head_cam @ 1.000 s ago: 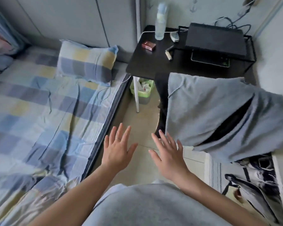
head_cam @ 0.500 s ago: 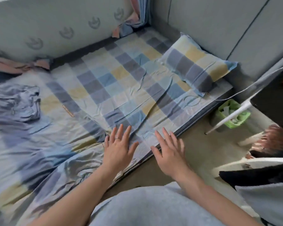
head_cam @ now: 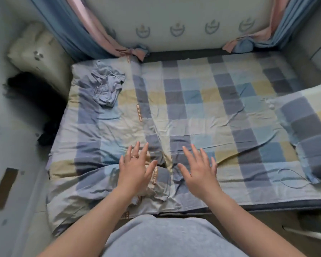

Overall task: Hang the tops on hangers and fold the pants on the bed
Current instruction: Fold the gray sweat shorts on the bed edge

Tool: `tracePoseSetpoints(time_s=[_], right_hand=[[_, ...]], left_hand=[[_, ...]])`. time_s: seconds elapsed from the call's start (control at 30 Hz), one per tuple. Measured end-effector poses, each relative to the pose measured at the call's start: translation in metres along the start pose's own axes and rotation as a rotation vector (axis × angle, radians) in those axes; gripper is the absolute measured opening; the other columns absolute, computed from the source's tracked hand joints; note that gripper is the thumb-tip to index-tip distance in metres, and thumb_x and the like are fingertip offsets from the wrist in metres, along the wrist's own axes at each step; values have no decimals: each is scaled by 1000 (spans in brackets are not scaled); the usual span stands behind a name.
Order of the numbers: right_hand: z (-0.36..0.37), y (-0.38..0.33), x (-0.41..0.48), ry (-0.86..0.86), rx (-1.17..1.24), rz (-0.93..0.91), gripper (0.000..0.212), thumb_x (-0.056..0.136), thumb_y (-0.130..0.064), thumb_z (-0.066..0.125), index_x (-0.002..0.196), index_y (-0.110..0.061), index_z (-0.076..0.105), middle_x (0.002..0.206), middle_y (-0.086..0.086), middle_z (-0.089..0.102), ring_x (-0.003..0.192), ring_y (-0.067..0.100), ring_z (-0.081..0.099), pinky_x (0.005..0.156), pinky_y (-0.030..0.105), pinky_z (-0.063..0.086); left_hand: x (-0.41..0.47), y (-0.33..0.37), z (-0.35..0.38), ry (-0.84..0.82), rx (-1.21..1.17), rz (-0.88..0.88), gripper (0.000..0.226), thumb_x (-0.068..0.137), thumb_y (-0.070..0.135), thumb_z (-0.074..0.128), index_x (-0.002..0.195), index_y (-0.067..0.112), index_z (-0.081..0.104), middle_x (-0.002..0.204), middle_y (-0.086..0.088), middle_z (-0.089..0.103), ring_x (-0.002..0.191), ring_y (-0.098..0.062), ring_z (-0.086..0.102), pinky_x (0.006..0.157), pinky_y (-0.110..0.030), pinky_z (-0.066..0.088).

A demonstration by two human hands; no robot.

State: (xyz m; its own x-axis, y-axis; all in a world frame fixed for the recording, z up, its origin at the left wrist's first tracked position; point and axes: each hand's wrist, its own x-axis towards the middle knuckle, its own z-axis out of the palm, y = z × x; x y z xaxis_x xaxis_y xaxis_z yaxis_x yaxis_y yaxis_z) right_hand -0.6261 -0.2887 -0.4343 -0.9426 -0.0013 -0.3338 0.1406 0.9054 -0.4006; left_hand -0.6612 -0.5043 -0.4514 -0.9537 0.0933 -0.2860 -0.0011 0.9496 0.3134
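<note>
L hand (head_cam: 135, 169) spread wide, empty, over the near edge of the bed (head_cam: 193, 101). The crumpled blue-grey garment (head_cam: 106, 86) lies well apart in the far-left corner. R hand (head_cam: 200, 169) also wide & empty. Prob best: reach w/ L, lift garment, shake it flat before folding.

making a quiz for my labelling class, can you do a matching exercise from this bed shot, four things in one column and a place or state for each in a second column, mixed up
Column one
1. crumpled pale blue garment
2. checked pillow
3. left hand
4. pink and blue curtain

Column two
A. wears a ring, fingers spread
B. at the right edge of the bed
C. hangs along the far wall, bunched at the bed's far corner
D. lies on the far left part of the bed

Pairs: 1-D, 2-B, 3-A, 4-C
</note>
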Motion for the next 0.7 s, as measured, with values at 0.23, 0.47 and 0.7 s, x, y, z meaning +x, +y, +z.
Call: tracePoseSetpoints(time_s=[0.23,0.47,0.7], right_hand=[[-32,-23,78,-30,-10,-143,64,97,-63,20,157,-42,9,167,-10,-1,153,17,-6,120,50,-6],[-35,-64,191,41,-87,-192,61,102,-58,21,158,-40,6,168,-8,-2,154,19,-5,121,51,-4],[22,-147,362,116,-150,-179,82,81,-69,-2,157,-40,10,167,-8,4,154,21,1,119,53,-1]], left_hand=[[56,-9,-32,77,-44,-154,67,101,59,31,159,36,8,168,1,2,154,-22,-6,122,-48,5],[159,-70,-50,94,14,-137,67,100,62,26,159,36,7,168,2,-2,154,-22,-7,122,-49,6],[321,-210,-42,105,-5,-214,68,101,60,31,159,34,10,168,0,0,154,-23,-4,121,-49,7]])
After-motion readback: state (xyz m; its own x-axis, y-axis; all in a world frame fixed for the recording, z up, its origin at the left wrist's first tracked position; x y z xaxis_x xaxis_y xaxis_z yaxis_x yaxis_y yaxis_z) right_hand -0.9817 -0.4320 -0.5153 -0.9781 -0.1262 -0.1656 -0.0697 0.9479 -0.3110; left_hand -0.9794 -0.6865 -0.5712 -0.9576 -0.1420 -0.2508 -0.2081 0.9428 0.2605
